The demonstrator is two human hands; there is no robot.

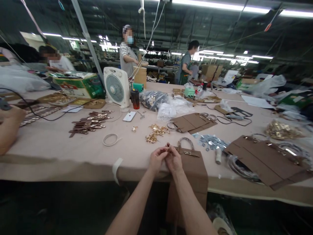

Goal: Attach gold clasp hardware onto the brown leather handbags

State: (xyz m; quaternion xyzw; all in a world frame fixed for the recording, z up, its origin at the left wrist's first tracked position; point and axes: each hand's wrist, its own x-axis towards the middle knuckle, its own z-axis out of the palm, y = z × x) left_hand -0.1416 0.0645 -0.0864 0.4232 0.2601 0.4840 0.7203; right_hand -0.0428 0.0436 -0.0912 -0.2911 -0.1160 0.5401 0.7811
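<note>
My left hand [156, 159] and my right hand [174, 159] meet at the table's near edge, fingertips pinched together on a small gold metal fitting [167, 149]. Just right of them a brown bag panel [193, 169] with a ring handle [186, 141] and a gold clasp hangs over the edge. A heap of gold fittings [155, 132] lies a little beyond my hands.
A stack of brown panels [266, 160] lies to the right, more [193, 122] behind. Silver parts [211, 142], a white tube [218, 155], brown straps [89, 124], a phone [129, 116], a cup [135, 99] and a fan [116, 86] sit about. Another person's arm [8, 129] rests at left; people stand behind.
</note>
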